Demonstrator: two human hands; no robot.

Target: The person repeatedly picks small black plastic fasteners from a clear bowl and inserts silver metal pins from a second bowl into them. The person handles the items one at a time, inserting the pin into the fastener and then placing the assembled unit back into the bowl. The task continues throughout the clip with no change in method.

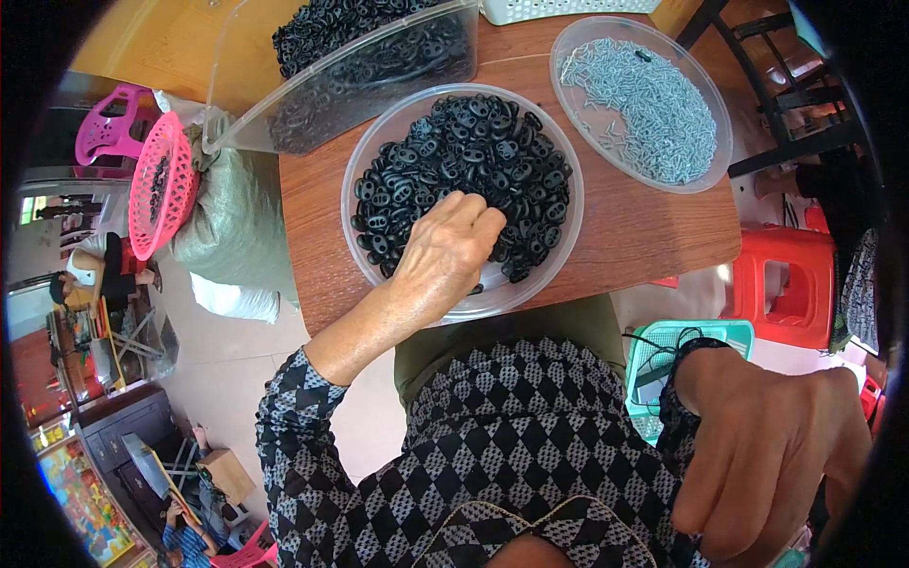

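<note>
My left hand (453,244) reaches into a round clear tub (352,227) heaped with small black oval pieces (488,142), each with two holes, which look like cord-lock parts. Its fingers are bent and closed, and the fingertips are hidden behind the knuckles. Close to the camera at the lower right, my right hand (772,445) is raised above the floor, away from the table. Its fingers curl together and point downward; whatever they may hold is out of sight. A shallow clear bowl (566,106) at the far right holds many small silvery springs (663,109), with one black piece among them.
A large clear bin (379,99) of black pieces stands at the table's far left. Beside the wooden table (653,237) are a filled sack (232,208), a pink basket (180,194), a red stool (786,284) and a green basket (739,331). Other people sit at the left.
</note>
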